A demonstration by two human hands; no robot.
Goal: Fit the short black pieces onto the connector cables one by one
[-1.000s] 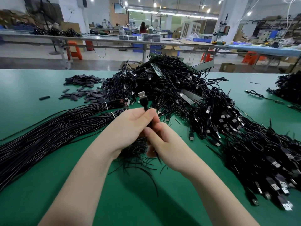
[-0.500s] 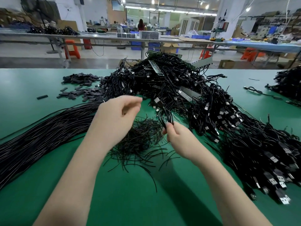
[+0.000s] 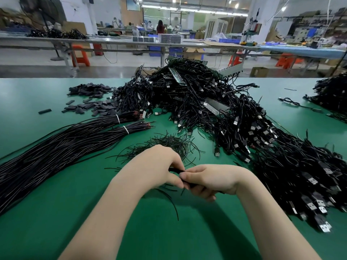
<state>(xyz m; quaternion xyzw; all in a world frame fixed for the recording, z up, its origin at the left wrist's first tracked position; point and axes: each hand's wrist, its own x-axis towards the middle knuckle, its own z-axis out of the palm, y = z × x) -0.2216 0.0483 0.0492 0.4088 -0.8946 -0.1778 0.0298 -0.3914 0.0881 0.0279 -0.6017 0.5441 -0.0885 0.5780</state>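
My left hand (image 3: 156, 167) and my right hand (image 3: 208, 178) meet fingertip to fingertip low over the green table (image 3: 169, 241). Both pinch a black cable (image 3: 175, 170) that runs between them; only short dark bits show between the fingers, the rest is hidden. Flat short black pieces (image 3: 97, 107) lie in a loose pile at the far left. Just beyond my hands sits a tangle of thin black strands (image 3: 169, 143). A large heap of USB connector cables (image 3: 216, 109) fills the middle and right.
Long black cables in bundles (image 3: 56, 149) tied with white bands lie across the left. More USB plugs (image 3: 315, 203) trail along the right edge near me. Another cable pile (image 3: 332, 92) sits far right. One stray strand (image 3: 173, 205) curves under my hands.
My hands were apart, the left up near the heap and the right holding a looped cable. Both have come down and together near me, pinching the cable between them.
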